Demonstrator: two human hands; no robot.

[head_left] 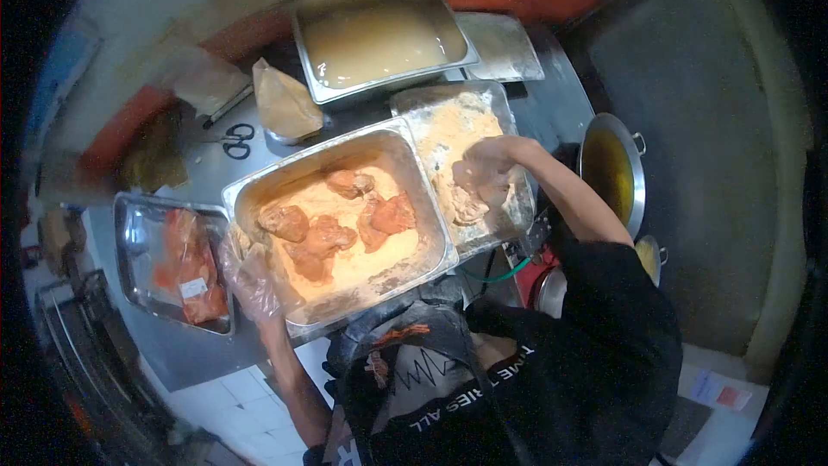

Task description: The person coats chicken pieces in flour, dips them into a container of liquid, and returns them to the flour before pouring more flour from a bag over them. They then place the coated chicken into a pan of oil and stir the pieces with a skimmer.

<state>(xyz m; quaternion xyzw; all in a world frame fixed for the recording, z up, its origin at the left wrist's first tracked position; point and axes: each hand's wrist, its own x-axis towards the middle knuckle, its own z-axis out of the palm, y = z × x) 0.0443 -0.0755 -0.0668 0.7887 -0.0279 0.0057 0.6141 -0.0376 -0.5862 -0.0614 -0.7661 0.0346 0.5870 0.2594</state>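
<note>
A deep metal pan (431,207) of orange-tinted flour (366,276) holds several raw, reddish chicken pieces (323,236). At the pan's left edge is my left hand (250,280), in a clear plastic glove, its fingers closed over the rim. My right hand (490,166) is over the shallower tray (517,216) to the right, which has flour scattered in it. Its fingers are closed on a flour-coated chicken piece (468,205) low in that tray; the hand hides part of the grip.
Cloudy liquid fills a large metal pan (470,56) at the back. Packaged red meat (194,263) lies in a metal tray (125,233) at left. Black-handled scissors (237,141) lie near a brown paper bag (285,102). A pan of oil (611,177) stands at right.
</note>
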